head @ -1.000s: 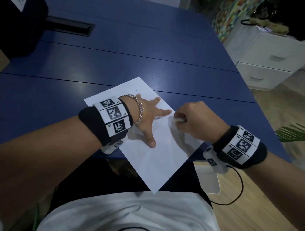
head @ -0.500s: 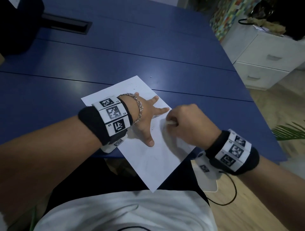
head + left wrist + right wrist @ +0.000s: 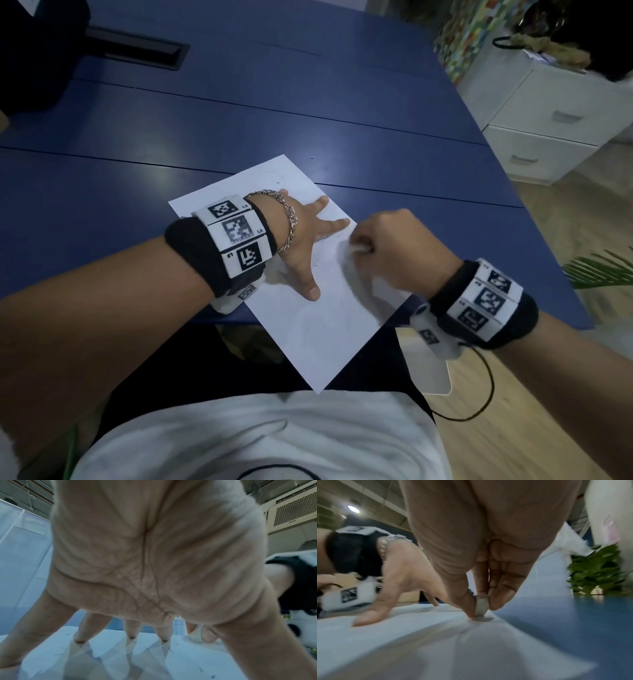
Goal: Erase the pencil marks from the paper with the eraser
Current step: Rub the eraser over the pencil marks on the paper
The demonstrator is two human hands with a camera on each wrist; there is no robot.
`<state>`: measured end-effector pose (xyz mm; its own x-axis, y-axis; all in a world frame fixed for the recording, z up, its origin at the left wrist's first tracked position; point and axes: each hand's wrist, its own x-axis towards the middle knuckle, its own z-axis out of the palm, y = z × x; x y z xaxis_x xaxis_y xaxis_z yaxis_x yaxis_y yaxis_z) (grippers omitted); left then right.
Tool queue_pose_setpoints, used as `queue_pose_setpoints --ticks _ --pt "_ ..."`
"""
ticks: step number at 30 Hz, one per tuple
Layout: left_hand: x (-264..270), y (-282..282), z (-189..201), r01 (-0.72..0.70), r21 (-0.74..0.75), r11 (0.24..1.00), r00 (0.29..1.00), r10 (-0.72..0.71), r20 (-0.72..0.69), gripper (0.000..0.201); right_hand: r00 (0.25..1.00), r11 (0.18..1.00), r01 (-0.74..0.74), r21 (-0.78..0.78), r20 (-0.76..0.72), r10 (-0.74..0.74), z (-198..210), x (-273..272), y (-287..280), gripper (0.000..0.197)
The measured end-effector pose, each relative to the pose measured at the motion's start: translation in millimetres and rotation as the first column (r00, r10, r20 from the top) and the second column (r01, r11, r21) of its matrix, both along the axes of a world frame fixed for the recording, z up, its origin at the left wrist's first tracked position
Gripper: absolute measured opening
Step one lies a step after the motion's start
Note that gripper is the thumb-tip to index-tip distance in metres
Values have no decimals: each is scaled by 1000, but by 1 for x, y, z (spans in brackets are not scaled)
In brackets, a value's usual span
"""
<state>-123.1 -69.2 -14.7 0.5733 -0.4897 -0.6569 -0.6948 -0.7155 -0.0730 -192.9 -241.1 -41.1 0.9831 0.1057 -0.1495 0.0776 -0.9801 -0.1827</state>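
1. the left hand is spread flat with straight fingers and pressed on the paper, toward the sheet's 10 o'clock part.
2. the paper is laid askew on the blue table, its 6 o'clock corner hung past the table's near edge.
3. the eraser is pinched between the thumb and fingertips of the right hand, at 3 o'clock of the left hand; its lower end is set on the paper by the sheet's right edge.
4. faint grey pencil marks are seen at 6 o'clock of both hands.
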Motion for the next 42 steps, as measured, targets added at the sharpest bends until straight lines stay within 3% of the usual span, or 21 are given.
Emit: queue_pose_setpoints --ticks 3,7,13,17,19,22,26,31,36,42 --pt "0 -1 2 -4 8 1000 1000 4 -8 133 993 998 67 2 97 -67 1 -1 -17 39" --pt "0 -1 1 4 18 1000 1000 -4 4 133 993 993 -117 -6 1 117 -4 -25 4 15" --pt "0 -2 3 12 7 1000 1000 -12 -4 133 997 999 -3 47 79 -1 -2 -9 -20 32" --pt "3 -1 -1 4 -7 1000 1000 -4 -7 134 994 991 -109 76 -10 110 3 -32 -10 13" --pt "4 -2 -2 3 -13 1000 1000 -4 -11 135 998 992 -62 107 29 59 9 -34 -22 5" --pt "10 -1 -6 2 -10 1000 1000 -2 -20 137 990 988 49 145 125 -67 13 -36 -47 9" --pt "23 0 -8 15 10 1000 1000 -14 -22 140 990 980 93 173 84 -109 9 -47 -57 6" --pt "18 -5 -7 116 -83 990 993 -117 -2 132 997 988 63 143 28 -68 2 -48 -53 7" --pt "3 -15 -27 105 -139 985 993 -110 -34 124 998 987 2 162 68 -13 3 -38 -45 7" --pt "3 -13 -42 90 -187 978 996 -93 -6 125 995 996 -68 65 73 64 -3 -30 -36 10"
